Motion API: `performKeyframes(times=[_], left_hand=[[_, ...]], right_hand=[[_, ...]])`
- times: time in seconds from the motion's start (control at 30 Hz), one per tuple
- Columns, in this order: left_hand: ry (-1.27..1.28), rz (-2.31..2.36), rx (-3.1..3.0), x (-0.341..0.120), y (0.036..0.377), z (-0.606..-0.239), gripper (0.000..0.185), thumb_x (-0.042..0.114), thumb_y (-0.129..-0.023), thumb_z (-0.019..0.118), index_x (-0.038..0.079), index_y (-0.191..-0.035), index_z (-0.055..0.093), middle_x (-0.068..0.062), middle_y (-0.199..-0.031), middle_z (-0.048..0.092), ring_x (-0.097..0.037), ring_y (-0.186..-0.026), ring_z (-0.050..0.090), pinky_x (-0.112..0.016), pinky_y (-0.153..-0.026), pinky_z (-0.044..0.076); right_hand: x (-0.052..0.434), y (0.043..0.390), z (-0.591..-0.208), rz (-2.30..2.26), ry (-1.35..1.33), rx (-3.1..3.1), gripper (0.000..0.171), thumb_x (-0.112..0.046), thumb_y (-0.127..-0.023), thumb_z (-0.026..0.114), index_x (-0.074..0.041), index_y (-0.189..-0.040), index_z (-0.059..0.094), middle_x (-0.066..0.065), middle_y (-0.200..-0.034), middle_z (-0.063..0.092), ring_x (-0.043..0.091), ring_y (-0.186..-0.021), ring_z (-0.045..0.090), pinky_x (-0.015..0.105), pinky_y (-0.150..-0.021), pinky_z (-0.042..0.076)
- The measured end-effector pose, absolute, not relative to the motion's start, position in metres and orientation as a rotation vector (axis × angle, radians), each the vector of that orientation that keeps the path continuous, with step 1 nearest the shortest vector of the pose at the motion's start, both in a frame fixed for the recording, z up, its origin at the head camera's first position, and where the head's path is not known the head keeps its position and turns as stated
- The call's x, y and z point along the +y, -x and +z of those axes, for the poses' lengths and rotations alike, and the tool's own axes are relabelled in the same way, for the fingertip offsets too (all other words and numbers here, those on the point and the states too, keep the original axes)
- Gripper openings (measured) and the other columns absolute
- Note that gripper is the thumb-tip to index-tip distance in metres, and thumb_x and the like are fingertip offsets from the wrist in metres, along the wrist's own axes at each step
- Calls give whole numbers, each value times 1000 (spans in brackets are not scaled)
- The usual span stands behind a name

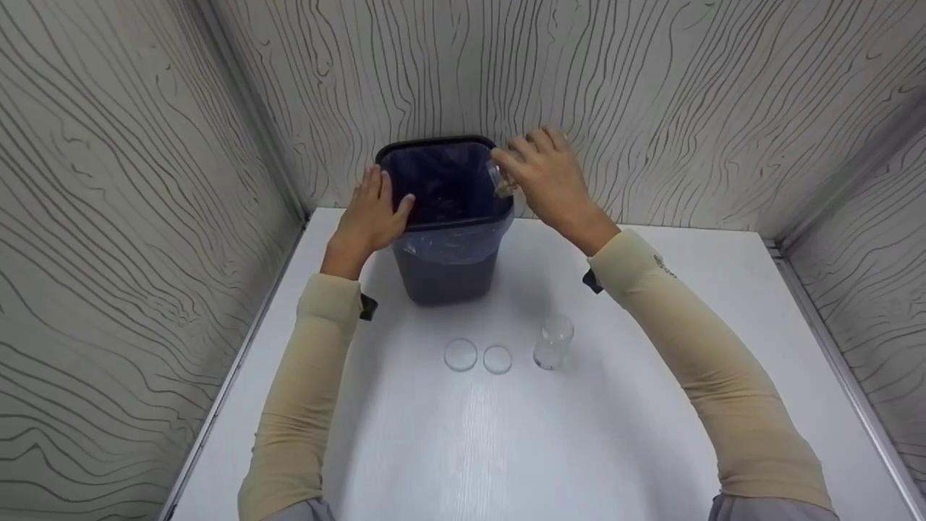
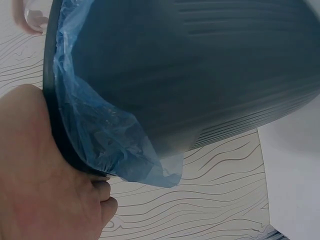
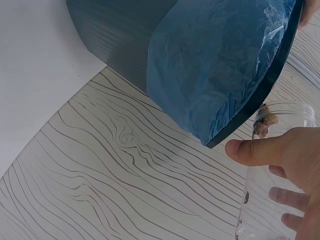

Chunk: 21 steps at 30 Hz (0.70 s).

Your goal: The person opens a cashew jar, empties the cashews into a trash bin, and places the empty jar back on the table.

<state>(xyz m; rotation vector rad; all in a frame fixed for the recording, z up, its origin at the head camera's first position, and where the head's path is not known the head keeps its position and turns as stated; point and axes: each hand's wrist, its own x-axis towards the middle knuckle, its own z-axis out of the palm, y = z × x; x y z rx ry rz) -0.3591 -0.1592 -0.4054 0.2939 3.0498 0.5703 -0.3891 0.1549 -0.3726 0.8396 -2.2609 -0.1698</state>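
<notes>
Hands at a dark waste bin (image 1: 446,278), seen from above on a white counter (image 1: 651,434). Right hand (image 1: 548,176) wrapped around a clear plastic jar (image 1: 499,178), thumb and fingers curled round its side. Jar tipped over, long axis roughly level, mouth pointing left over the bin's right rim; small brownish bits visible at the mouth in the right wrist view (image 3: 266,121). Jar held just above the rim, close to the blue liner bag (image 1: 452,242) folded over the bin's edge. Left hand (image 1: 371,217) gripping the bin's left rim, thumb hooked inside, fingers laid along the outside. Bin standing at the back of the counter near the wood-grain wall (image 1: 651,87), between the two hands. Nearer the body, apart from both hands: a second clear jar (image 1: 553,341) standing upright, and just left of it two round clear lids (image 1: 478,357) lying flat side by side. Beige sleeves (image 1: 716,369) on both forearms.
</notes>
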Motion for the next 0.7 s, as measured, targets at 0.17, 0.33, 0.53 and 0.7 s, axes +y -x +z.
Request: performKeyframes(times=[0.17,0.33,0.53,0.7], left_hand=[[-297,574,3046,-160,359,-405,80,51,-115,24,-4,-169,2,-23,-179,-7,-35,-168,-8,-50,-138,1],[-295,588,3041,-161,359,-405,81,52,-115,24,-4,-169,1,-22,-179,-8,-35,-168,-9,-50,-138,0],[-296,585,3045,-162,359,-406,81,53,-115,24,-4,-169,2,-23,-179,-8,-36,-168,-8,-51,-138,3],[-312,569,3043,-161,359,-406,81,52,-115,22,-5,-169,2,-24,-178,-7,-36,-168,-9,-51,-137,1]], right_hand=[[155,390,-372,-163,-840,-2265,54,8,-95,70,-19,-142,62,12,-132,67,39,-124,60,54,-114,44],[154,390,-370,-186,-832,-2277,54,5,-97,70,-20,-144,61,11,-134,66,37,-127,59,53,-117,43],[154,389,-369,-191,-827,-2283,55,6,-97,69,-21,-145,61,12,-135,65,38,-127,58,54,-119,41],[154,388,-369,-195,-819,-2267,55,7,-96,71,-21,-143,63,11,-131,67,37,-124,59,53,-118,41]])
